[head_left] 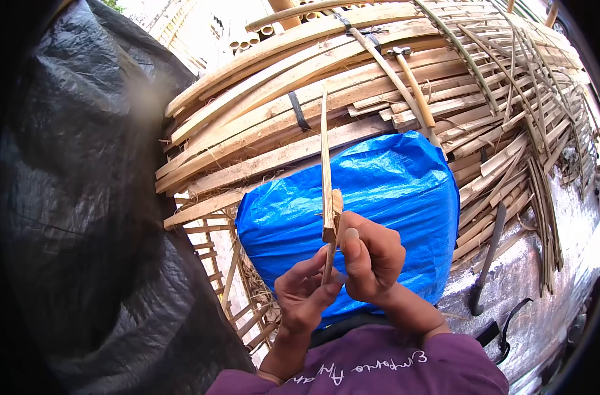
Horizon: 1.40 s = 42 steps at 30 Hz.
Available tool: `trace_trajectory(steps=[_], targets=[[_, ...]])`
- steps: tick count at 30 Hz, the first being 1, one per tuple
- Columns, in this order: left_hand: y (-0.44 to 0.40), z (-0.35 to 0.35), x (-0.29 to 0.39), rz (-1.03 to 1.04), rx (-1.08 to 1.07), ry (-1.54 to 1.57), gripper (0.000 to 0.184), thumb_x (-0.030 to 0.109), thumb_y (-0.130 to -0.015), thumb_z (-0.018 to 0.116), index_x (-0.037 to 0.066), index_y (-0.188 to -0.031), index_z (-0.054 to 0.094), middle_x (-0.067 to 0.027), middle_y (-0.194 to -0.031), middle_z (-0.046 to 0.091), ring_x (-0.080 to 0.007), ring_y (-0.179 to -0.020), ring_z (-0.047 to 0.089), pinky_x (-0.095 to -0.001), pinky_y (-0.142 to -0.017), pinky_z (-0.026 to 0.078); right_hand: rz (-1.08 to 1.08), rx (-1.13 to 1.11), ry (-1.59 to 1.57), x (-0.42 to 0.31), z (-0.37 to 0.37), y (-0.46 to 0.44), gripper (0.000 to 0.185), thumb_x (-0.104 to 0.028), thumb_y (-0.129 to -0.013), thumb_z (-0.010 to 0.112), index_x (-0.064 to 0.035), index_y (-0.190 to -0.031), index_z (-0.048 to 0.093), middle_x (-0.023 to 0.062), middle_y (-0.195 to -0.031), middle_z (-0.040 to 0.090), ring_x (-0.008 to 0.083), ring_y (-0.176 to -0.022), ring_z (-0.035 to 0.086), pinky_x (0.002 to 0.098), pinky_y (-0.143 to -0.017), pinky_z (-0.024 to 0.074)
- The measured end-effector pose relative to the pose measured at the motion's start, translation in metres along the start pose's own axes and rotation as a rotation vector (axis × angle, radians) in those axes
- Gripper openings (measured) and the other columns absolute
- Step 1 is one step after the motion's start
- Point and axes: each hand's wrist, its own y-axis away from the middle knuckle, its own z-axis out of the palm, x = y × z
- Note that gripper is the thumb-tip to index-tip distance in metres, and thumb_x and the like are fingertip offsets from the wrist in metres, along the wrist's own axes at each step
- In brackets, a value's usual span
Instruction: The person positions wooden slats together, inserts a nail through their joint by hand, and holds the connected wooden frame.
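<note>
A long, pale bamboo strip point(326, 164) points away from me, its near end split and ragged. My left hand point(303, 286) pinches the thin lower part of the strip between thumb and fingers. Just right of it, my right hand point(373, 253) is curled closed, thumb on top, against the split end of the same strip. A short frayed flap point(337, 201) stands out from the strip above my right hand. What lies inside my right fingers is partly hidden. Behind both hands is a bulky shape under a blue tarp point(379, 178).
Stacked wooden slats point(247, 138) span the back. A hammer point(415, 89) lies on them. At right are thin bamboo strips point(543, 217) and a dark curved blade point(489, 263) on a silvery sheet point(523, 289). Black plastic sheeting point(102, 217) hangs at left.
</note>
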Motion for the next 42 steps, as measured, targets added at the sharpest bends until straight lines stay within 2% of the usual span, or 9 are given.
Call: trace_trajectory(steps=[5, 7, 8, 10, 17, 28, 34, 38, 42], targets=[[-0.001, -0.001, 0.002, -0.009, 0.023, 0.008, 0.047, -0.005, -0.083, 0.064, 0.002, -0.129, 0.052, -0.0078, -0.088, 0.064, -0.0058, -0.067, 0.054, -0.0183, -0.052, 0.038, 0.007, -0.026, 0.044, -0.005, -0.001, -0.005, 0.019, -0.003, -0.085, 0.056, -0.0001, -0.067, 0.05, 0.0076, -0.058, 0.041, 0.0193, -0.046, 0.039, 0.0323, -0.043, 0.0281], [-0.001, -0.002, 0.003, -0.01, 0.026, 0.023, 0.047, -0.005, -0.083, 0.064, 0.002, -0.129, 0.052, -0.0087, -0.09, 0.065, -0.0058, -0.067, 0.055, -0.0181, -0.052, 0.038, -0.046, -0.064, 0.036, -0.005, 0.001, -0.003, 0.027, -0.009, -0.094, 0.046, 0.0019, -0.07, 0.047, 0.0074, -0.063, 0.049, 0.0116, -0.053, 0.04, 0.0264, -0.046, 0.0306], [-0.001, -0.001, 0.004, -0.021, 0.02, 0.016, 0.047, -0.005, -0.084, 0.064, 0.002, -0.129, 0.052, -0.0094, -0.092, 0.065, -0.0059, -0.068, 0.055, -0.018, -0.053, 0.038, -0.046, -0.066, 0.035, -0.005, 0.005, -0.001, 0.027, -0.009, -0.094, 0.046, 0.0019, -0.07, 0.047, 0.0074, -0.063, 0.049, 0.0116, -0.053, 0.04, 0.0264, -0.046, 0.0306], [-0.001, 0.001, 0.001, -0.036, 0.015, 0.009, 0.047, -0.005, -0.084, 0.063, 0.002, -0.129, 0.052, -0.0102, -0.094, 0.066, -0.0061, -0.069, 0.056, -0.018, -0.053, 0.039, 0.071, 0.122, -0.147, -0.005, 0.015, 0.004, 0.023, -0.007, -0.09, 0.055, -0.0015, -0.068, 0.05, 0.0057, -0.058, 0.045, 0.014, -0.048, 0.039, 0.0295, -0.044, 0.0283], [-0.002, 0.004, 0.002, 0.005, -0.01, 0.021, 0.047, -0.006, -0.083, 0.063, 0.001, -0.128, 0.052, -0.0095, -0.094, 0.066, -0.0063, -0.07, 0.057, -0.0178, -0.053, 0.04, 0.087, 0.1, -0.063, -0.012, 0.008, -0.007, 0.024, -0.005, -0.09, 0.056, -0.0015, -0.067, 0.049, 0.0056, -0.059, 0.045, 0.0135, -0.047, 0.037, 0.0289, -0.044, 0.0277], [-0.001, -0.001, -0.001, 0.0, -0.018, 0.034, 0.047, -0.006, -0.083, 0.065, 0.0, -0.128, 0.052, -0.0106, -0.099, 0.065, -0.0084, -0.076, 0.059, -0.0195, -0.06, 0.045, 0.276, 0.082, 0.025, -0.023, 0.01, 0.0, 0.028, -0.011, -0.091, 0.057, -0.0038, -0.066, 0.047, 0.005, -0.059, 0.042, 0.0177, -0.051, 0.034, 0.0327, -0.05, 0.0278], [-0.001, -0.001, -0.004, 0.07, -0.005, 0.002, 0.048, -0.006, -0.083, 0.063, -0.003, -0.128, 0.05, -0.0148, -0.105, 0.064, -0.0127, -0.084, 0.063, -0.0209, -0.065, 0.048, 0.173, 0.094, 0.198, -0.02, 0.015, -0.004, 0.027, -0.01, -0.091, 0.054, -0.0049, -0.065, 0.05, 0.0046, -0.057, 0.041, 0.0207, -0.05, 0.034, 0.0337, -0.052, 0.0281], [-0.001, 0.002, -0.004, 0.103, 0.008, -0.047, 0.048, -0.007, -0.083, 0.062, -0.003, -0.129, 0.049, -0.0176, -0.108, 0.064, -0.0168, -0.09, 0.064, -0.0245, -0.072, 0.051, 0.267, 0.127, 0.093, -0.025, 0.016, -0.001, 0.026, -0.007, -0.091, 0.054, -0.0047, -0.065, 0.05, 0.0045, -0.056, 0.044, 0.0189, -0.049, 0.036, 0.032, -0.055, 0.0302], [0.0, 0.007, -0.006, 0.105, 0.056, -0.084, 0.046, -0.008, -0.083, 0.061, -0.004, -0.128, 0.05, -0.0183, -0.108, 0.063, -0.0172, -0.091, 0.063, -0.0258, -0.074, 0.051, 0.227, 0.181, 0.048, -0.024, 0.017, 0.003, 0.026, -0.006, -0.09, 0.053, -0.0044, -0.065, 0.051, 0.0045, -0.055, 0.044, 0.0182, -0.05, 0.036, 0.031, -0.056, 0.0306]])
